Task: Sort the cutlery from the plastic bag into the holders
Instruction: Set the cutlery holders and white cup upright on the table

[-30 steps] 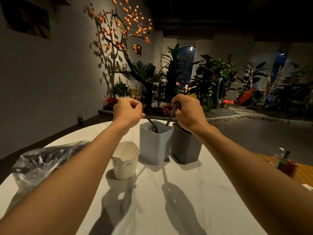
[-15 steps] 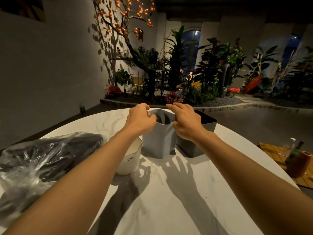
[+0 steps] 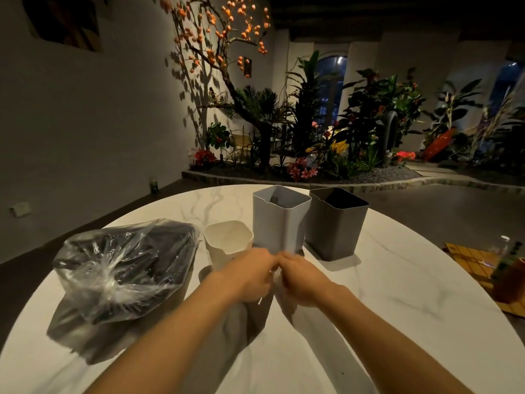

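Observation:
Three holders stand in a row on the round white marble table (image 3: 397,294): a short white holder (image 3: 227,240), a taller light grey holder (image 3: 279,226) with dark fork tines (image 3: 274,199) showing inside, and a dark grey holder (image 3: 335,226). A clear plastic bag (image 3: 122,265) of dark cutlery lies to the left. My left hand (image 3: 250,275) and my right hand (image 3: 302,280) meet just in front of the light grey holder. Their curled fingertips pinch a small clear plastic piece (image 3: 273,275) between them, and most of it is hidden.
At the right edge a yellow-brown mat (image 3: 468,260) carries a brown cup (image 3: 508,282) and a small bottle. Beyond the table's far edge lie a dark floor and an indoor planter bed with an orange-leafed tree (image 3: 221,38).
Both hands let go of the cutlery in the grey holders, came back toward me and down to the table, and now pinch the clear plastic piece lying in front of the holders.

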A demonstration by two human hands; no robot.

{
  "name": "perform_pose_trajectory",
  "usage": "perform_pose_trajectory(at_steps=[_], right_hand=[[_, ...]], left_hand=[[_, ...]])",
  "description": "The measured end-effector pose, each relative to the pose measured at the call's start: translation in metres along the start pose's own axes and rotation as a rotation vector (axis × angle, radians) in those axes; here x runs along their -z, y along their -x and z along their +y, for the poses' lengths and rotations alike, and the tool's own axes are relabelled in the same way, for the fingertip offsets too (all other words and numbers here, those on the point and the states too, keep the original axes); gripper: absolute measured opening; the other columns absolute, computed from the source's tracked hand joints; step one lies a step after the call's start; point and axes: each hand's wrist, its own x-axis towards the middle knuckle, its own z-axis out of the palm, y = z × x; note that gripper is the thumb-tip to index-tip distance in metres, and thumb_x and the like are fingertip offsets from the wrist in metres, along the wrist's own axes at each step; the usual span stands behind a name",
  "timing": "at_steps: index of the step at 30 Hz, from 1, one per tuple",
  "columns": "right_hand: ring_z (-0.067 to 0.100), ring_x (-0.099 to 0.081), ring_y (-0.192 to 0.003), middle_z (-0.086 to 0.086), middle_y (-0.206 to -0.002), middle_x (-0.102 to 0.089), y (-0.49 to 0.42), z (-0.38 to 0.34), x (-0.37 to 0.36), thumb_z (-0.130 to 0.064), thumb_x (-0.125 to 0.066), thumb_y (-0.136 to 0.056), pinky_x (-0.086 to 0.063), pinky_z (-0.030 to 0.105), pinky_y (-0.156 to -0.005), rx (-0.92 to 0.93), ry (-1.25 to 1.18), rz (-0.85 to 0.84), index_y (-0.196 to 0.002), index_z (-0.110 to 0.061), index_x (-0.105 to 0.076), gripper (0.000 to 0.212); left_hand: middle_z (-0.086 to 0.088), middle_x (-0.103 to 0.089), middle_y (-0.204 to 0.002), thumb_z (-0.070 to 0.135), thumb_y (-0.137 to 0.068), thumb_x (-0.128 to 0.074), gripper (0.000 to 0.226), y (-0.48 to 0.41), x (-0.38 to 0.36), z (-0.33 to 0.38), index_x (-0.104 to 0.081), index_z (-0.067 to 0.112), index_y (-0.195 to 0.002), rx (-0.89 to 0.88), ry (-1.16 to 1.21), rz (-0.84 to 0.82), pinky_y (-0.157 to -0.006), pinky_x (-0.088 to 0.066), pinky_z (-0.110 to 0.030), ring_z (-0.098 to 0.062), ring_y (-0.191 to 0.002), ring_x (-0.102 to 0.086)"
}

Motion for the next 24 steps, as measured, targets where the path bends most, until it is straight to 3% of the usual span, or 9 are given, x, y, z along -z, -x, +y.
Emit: perform_pose_trajectory(at_steps=[4,7,10,17,20,24], right_hand=[[0.027,-0.039,-0.143,-0.003,-0.159,-0.037,0.006,-0.008,-0.014,-0.026,-0.061,-0.100,-0.035,0.046,-0.118,-0.072,0.037,-0.137,-0.151,-0.032,-0.038,0.057],[0.026,-0.053,-0.125,-0.001,-0.143,-0.053,0.013,-0.011,-0.013,-0.025,-0.066,-0.097,-0.043,0.041,-0.112,-0.082,0.025,-0.077,-0.136,-0.028,-0.056,0.041],[0.023,-0.056,-0.111,-0.001,-0.130,-0.054,0.020,-0.015,-0.010,-0.027,-0.075,-0.090,-0.051,0.036,-0.102,-0.074,0.064,-0.072,-0.121,-0.023,-0.068,0.032],[0.026,-0.054,-0.113,0.005,-0.131,-0.051,0.043,-0.028,0.001,-0.025,-0.081,-0.084,-0.051,0.037,-0.102,-0.178,0.041,-0.150,-0.125,-0.018,-0.063,0.046],[0.024,-0.057,-0.106,0.005,-0.124,-0.056,0.052,-0.036,0.007,-0.027,-0.079,-0.086,-0.054,0.033,-0.097,-0.186,-0.011,-0.168,-0.122,-0.018,-0.064,0.040],[0.022,-0.058,-0.104,0.004,-0.121,-0.060,0.061,-0.046,0.017,-0.030,-0.073,-0.091,-0.051,0.024,-0.090,-0.157,-0.061,-0.192,-0.118,-0.017,-0.067,0.032]], left_hand=[[-0.007,-0.062,-0.124,0.012,-0.097,-0.059,0.028,0.014,-0.028,0.003,-0.059,0.016,-0.125,0.043,-0.026,-0.153,-0.099,-0.052,-0.041,-0.028,-0.110,-0.061],[-0.009,-0.059,-0.125,0.012,-0.099,-0.056,0.025,0.024,-0.035,0.007,-0.058,0.015,-0.124,0.037,-0.067,-0.064,-0.100,-0.050,-0.041,-0.028,-0.114,-0.056],[-0.010,-0.057,-0.124,0.013,-0.103,-0.054,0.021,0.033,-0.033,0.011,-0.057,0.016,-0.123,0.095,-0.064,-0.027,-0.099,-0.049,-0.040,-0.028,-0.115,-0.056],[-0.008,-0.060,-0.126,0.011,-0.101,-0.059,0.021,0.059,-0.028,0.018,-0.058,0.016,-0.121,0.151,-0.012,0.015,-0.099,-0.049,-0.034,-0.026,-0.111,-0.060],[-0.007,-0.062,-0.122,0.011,-0.101,-0.059,0.019,0.071,-0.028,0.017,-0.059,0.018,-0.118,0.161,0.043,0.048,-0.094,-0.050,-0.030,-0.023,-0.106,-0.062],[-0.003,-0.065,-0.122,0.010,-0.098,-0.064,0.024,0.084,-0.021,0.014,-0.061,0.024,-0.117,0.204,0.132,0.122,-0.100,-0.051,-0.035,-0.022,-0.109,-0.063]])
